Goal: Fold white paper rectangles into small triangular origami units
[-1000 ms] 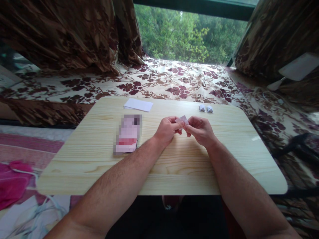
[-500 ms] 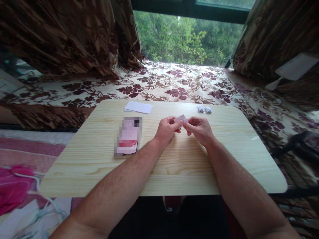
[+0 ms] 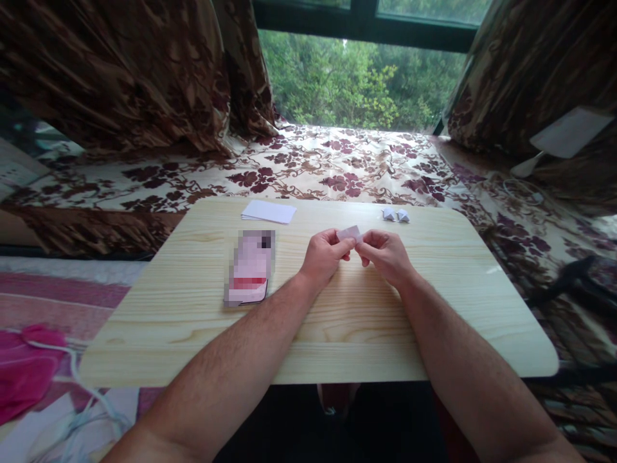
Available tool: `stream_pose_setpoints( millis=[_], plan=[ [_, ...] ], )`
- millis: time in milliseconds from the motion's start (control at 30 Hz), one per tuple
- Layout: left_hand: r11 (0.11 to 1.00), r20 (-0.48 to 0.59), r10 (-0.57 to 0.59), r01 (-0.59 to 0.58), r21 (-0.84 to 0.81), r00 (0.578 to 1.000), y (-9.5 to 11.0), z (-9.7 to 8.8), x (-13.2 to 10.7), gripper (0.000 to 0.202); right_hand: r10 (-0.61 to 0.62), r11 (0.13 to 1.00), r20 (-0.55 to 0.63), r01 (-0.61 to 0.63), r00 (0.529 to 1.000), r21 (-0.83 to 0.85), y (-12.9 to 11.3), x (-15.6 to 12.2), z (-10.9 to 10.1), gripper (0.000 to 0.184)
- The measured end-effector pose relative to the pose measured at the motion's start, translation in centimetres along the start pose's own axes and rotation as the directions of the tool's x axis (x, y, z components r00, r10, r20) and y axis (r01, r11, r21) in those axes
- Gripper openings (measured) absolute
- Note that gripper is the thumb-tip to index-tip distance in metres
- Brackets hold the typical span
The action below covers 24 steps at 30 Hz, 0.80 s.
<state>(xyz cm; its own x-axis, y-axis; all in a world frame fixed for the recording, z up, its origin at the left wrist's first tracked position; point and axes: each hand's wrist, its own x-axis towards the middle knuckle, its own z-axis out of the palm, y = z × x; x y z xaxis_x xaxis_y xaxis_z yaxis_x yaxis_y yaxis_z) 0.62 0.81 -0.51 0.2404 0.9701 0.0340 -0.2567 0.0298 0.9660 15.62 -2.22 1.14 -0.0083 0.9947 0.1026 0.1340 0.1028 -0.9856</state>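
Note:
A small piece of white paper (image 3: 349, 233) is pinched between my two hands, above the middle of the wooden table. My left hand (image 3: 326, 252) grips its left side, thumb on top. At its right lower corner, the thumb and fingers of my right hand (image 3: 384, 249) close on the paper. The fingers partly cover it, so I cannot make out its folds. Beyond my right hand sit two small folded paper pieces (image 3: 396, 215), side by side. A stack of white paper sheets (image 3: 268, 211) lies at the far left of the table.
A pixelated pink object with a red band (image 3: 249, 267) lies left of my forearm on the light wooden table (image 3: 159, 321). Behind the table runs a ledge with flowered cloth (image 3: 308, 164). A white lamp (image 3: 571, 132) stands at the right, and cables and papers lie at lower left.
The view has tilted slightly, so the scene sits a little lower. The paper has turned slightly flatter between my fingers; both hands keep hold of it.

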Motion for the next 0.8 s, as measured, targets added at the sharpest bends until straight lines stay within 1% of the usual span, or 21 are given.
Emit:
stream_pose_setpoints(
  millis=[167,367,467,533,667,800],
  plan=[
    [1.0,-0.031,0.011,-0.011,0.008,0.999,-0.02,0.06,0.01,0.021,-0.015,0.999,0.002,0.015,1.0,-0.038,0.12,0.07,0.21,0.029],
    [0.997,0.015,0.022,-0.023,0.075,1.0,0.04,-0.19,0.12,0.018,-0.046,0.995,-0.004,0.046,0.999,-0.093,0.26,-0.15,0.47,0.016],
    [0.993,0.009,0.033,-0.034,0.115,0.999,0.03,-0.26,0.04,0.019,-0.054,0.988,-0.037,0.048,0.998,-0.146,0.38,-0.28,0.51,0.014],
    [0.991,0.019,0.031,-0.033,0.127,0.999,0.08,-0.29,-0.03,0.021,-0.057,0.986,-0.036,0.05,0.998,-0.161,0.45,-0.31,0.45,0.015],
    [0.992,0.032,0.039,-0.043,0.118,0.999,0.27,-0.27,-0.1,0.023,-0.063,0.982,-0.043,0.054,0.997,-0.182,0.32,-0.39,0.34,0.014],
    [0.998,0.027,0.027,-0.028,0.064,0.999,0.14,-0.14,-0.07,0.022,-0.051,0.986,-0.039,0.044,0.998,-0.159,-0.04,-0.54,0.47,0.014]
  ],
)
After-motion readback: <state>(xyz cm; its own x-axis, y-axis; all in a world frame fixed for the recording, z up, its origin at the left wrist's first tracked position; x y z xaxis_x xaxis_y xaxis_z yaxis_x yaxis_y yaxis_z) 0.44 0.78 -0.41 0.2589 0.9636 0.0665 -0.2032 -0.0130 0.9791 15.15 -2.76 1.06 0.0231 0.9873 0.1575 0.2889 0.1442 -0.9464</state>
